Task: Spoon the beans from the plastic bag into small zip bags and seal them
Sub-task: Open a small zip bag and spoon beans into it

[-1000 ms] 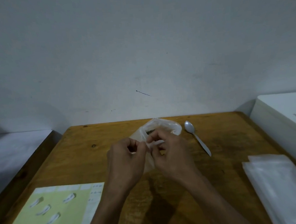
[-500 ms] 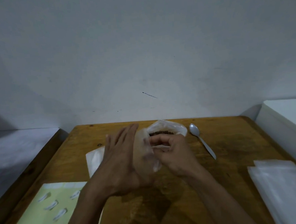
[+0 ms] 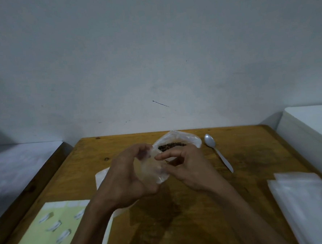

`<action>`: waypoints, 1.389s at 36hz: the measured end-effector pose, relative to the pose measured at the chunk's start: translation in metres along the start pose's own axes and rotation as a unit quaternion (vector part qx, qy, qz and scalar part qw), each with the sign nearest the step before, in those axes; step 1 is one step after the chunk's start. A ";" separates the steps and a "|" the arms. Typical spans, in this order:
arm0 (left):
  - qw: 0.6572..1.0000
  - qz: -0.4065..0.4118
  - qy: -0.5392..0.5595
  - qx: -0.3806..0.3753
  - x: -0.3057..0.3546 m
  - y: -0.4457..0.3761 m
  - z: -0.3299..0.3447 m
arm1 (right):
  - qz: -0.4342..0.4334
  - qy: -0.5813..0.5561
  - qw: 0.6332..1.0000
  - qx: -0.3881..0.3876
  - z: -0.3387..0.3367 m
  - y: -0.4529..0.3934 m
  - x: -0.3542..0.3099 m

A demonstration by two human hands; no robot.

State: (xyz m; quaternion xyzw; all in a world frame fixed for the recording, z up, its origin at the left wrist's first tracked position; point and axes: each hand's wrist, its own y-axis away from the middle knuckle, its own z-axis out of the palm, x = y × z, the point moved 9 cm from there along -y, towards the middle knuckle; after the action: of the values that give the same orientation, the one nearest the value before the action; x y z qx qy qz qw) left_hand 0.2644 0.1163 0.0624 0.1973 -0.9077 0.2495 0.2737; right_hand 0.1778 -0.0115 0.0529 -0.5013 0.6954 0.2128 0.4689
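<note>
A clear plastic bag (image 3: 185, 138) with dark beans (image 3: 170, 146) inside stands open at the back middle of the wooden table (image 3: 243, 149). In front of it I hold a small clear zip bag (image 3: 152, 171) above the table. My left hand (image 3: 129, 172) grips its left side with curled fingers. My right hand (image 3: 185, 167) pinches its top right edge between thumb and fingers. A metal spoon (image 3: 217, 152) lies on the table to the right of the bean bag, touched by neither hand.
A stack of clear zip bags (image 3: 308, 207) lies at the right edge. A green sheet with white labels (image 3: 46, 232) sits at the front left, and a white bag (image 3: 101, 178) lies partly under my left arm. A white box (image 3: 311, 127) stands at the far right.
My left hand went from gripping to flat-fingered, then curled round the small bag again. The small bag now hangs between both hands, and the bean bag's opening shows more.
</note>
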 end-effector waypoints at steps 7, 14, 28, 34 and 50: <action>0.998 -0.050 0.043 0.016 -0.016 -0.005 0.005 | 0.071 0.006 0.989 0.130 -0.047 -0.001 0.040; 0.996 -0.074 0.028 0.043 -0.021 -0.010 0.013 | 0.264 0.213 0.917 0.210 -0.107 0.007 0.124; 0.992 -0.102 0.018 0.066 -0.028 -0.015 0.024 | 0.330 0.271 0.877 0.222 -0.110 0.017 0.141; 0.992 -0.109 0.014 0.061 -0.030 -0.013 0.027 | 0.300 0.157 0.896 0.288 -0.119 0.018 0.143; 0.988 -0.150 0.042 0.014 -0.050 -0.025 0.044 | -0.008 -0.029 0.935 0.354 -0.120 0.010 0.026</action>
State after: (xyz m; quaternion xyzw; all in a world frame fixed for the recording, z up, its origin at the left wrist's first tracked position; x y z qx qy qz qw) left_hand 0.2977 0.0823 0.0093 0.3245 -0.8520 0.2266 0.3426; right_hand 0.1151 -0.1123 0.0852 -0.3018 0.7080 -0.0370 0.6374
